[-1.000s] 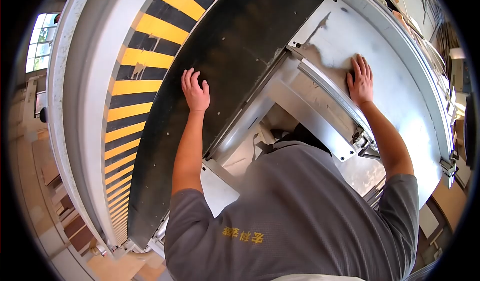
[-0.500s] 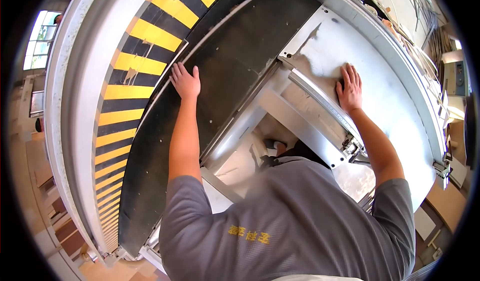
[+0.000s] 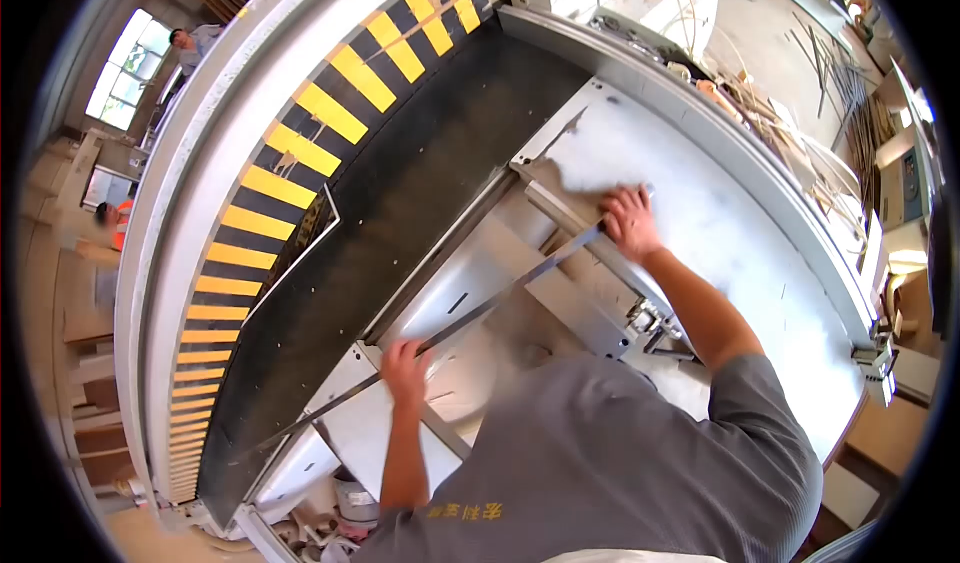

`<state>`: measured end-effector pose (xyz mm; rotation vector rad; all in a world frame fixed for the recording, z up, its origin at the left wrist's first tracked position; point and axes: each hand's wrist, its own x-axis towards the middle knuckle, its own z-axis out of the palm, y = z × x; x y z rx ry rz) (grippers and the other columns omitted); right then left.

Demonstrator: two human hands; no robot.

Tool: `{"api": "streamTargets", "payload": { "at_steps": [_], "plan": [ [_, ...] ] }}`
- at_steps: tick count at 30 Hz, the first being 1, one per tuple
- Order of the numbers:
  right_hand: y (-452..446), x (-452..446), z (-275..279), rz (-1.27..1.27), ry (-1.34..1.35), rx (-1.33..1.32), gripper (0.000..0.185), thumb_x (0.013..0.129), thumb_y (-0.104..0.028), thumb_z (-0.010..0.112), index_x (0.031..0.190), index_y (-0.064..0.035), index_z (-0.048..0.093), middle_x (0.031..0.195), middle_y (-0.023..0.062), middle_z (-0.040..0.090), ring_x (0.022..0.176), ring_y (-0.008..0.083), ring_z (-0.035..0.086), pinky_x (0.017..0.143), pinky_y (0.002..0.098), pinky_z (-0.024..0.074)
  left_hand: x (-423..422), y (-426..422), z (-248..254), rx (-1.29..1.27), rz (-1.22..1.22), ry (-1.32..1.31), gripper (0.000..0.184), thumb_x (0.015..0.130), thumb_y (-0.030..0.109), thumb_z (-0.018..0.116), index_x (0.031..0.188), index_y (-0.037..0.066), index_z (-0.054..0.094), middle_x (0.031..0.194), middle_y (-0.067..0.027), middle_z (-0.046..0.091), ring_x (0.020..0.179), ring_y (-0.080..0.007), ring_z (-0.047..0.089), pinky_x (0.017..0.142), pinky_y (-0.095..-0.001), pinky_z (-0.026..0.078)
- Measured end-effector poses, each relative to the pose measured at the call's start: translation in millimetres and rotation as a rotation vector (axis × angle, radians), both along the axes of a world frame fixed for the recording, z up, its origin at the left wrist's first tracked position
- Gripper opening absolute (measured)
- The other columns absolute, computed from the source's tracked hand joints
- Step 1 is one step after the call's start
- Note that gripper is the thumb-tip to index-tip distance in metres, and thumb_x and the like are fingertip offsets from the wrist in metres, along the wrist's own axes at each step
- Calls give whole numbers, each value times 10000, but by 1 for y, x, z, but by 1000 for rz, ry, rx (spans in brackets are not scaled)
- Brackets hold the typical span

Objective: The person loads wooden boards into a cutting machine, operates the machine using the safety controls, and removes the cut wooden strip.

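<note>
1. Long strip (image 3: pixel 515 285): one, thin, narrow and dark. Runs slantwise in front of the person, from the right hand through the left and past it, its far end over the lower part of the black worktop. Whether that end touches the surface cannot be told.
2. Left hand (image 3: pixel 406 371): fingers bent and closed around the strip, partly blurred; placed near the inner edge of the black worktop.
3. Right hand (image 3: pixel 630 225): fingers curled, pinching the strip at its upper end; placed over the inner edge of the metal plate.
4. Black worktop (image 3: pixel 420 168): long, dark, dotted with small pale specks; lies beyond the hands.
5. Striped panel (image 3: pixel 330 113): black and yellow, worn in places, bordering the outer side of the black worktop.
6. Pale-edged flap (image 3: pixel 333 208): angular, standing out from the panel's lower edge at the black worktop.
7. Metal plate (image 3: pixel 780 253): broad, silver, with one darker irregular patch near its upper corner; at the person's right.
8. Metal frame (image 3: pixel 565 298): open, its bars crossing beneath the strip.
9. Bucket (image 3: pixel 355 500): grey, low down beside the person's left arm.
10. Grey shirt (image 3: pixel 620 453): worn by the person, yellow lettering on the back.
11. Co-worker (image 3: pixel 193 45): one person, in the background near a window (image 3: pixel 130 68).
</note>
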<state>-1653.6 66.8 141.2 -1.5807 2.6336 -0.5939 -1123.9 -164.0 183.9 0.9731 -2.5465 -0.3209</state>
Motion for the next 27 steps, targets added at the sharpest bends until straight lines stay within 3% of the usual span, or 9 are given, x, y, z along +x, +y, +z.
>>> {"api": "streamTargets", "payload": {
  "at_steps": [5, 8, 10, 16, 18, 19, 21, 25, 27],
  "plan": [
    [65, 40, 40, 404, -304, -13, 232, 1014, -247, 682, 1169, -78, 648, 1055, 165, 702, 1047, 407, 679, 931, 519, 537, 33, 18, 236, -679, -72, -258, 463, 723, 179, 940, 1154, 196, 771, 1108, -8, 654, 1102, -295, 625, 944, -548, 479],
    [97, 103, 71, 266, -601, -183, 194, 1061, -210, 645, 1141, -33, 642, 995, 211, 669, 958, 449, 652, 841, 513, 535, -7, 61, 366, -1055, -15, -117, 514, 884, 216, 909, 1354, 205, 700, 1391, -110, 620, 1351, -403, 579, 1134, -609, 449],
    [116, 141, 84, 45, -841, -327, 190, 1069, -187, 648, 1167, -25, 666, 942, 155, 639, 898, 288, 630, 836, 422, 527, -33, 85, 404, -1170, -98, 110, 522, 971, 248, 840, 1441, 161, 631, 1474, -162, 596, 1418, -456, 543, 1216, -633, 399],
    [206, 84, 148, -274, -1094, -1089, 286, 1137, -338, 592, 1024, -77, 611, 870, -9, 617, 815, 120, 562, 735, 317, 476, -62, 88, 302, -616, -234, 136, 347, 1032, 118, 685, 1370, 40, 681, 1507, -198, 606, 1401, -435, 548, 1200, -602, 395],
    [284, 22, 205, -645, -681, -839, 293, 1150, -326, 526, 1003, -102, 645, 812, 47, 659, 762, 187, 622, 719, 352, 478, -68, 94, 254, -354, -146, 89, 364, 984, 82, 703, 1343, 21, 692, 1517, -169, 602, 1393, -397, 547, 1195, -543, 400],
    [333, -40, 195, -624, 114, -619, 306, 1136, -267, 482, 964, -95, 667, 835, 104, 693, 760, 264, 661, 715, 416, 504, -65, 95, 230, -256, -108, 82, 388, 956, 61, 712, 1341, 16, 689, 1523, -149, 600, 1390, -379, 545, 1193, -512, 402],
    [440, -163, 277, -863, 234, -336, 324, 1110, -244, 489, 933, -48, 678, 855, 140, 717, 744, 310, 682, 755, 469, 527, -58, 103, 197, -49, -46, 35, 405, 928, 29, 718, 1332, 14, 691, 1533, -131, 593, 1391, -371, 544, 1187, -487, 409],
    [574, -315, 408, -1638, 510, -555, 714, 1046, -439, 623, 1497, 78, 424, 1590, 308, 430, 1449, 443, 483, 1190, 535, 428, -50, 117, 156, 129, -40, 48, 384, 926, -24, 690, 1309, -5, 675, 1500, -136, 595, 1392, -380, 547, 1189, -487, 412],
    [547, -295, 421, -1592, 653, -617, 653, 1022, -416, 647, 1438, 62, 493, 1504, 295, 522, 1387, 454, 528, 1186, 550, 421, -41, 116, 133, 149, -16, 43, 379, 928, -43, 676, 1306, -20, 660, 1487, -151, 588, 1389, -391, 549, 1188, -493, 418]
  ]
}}
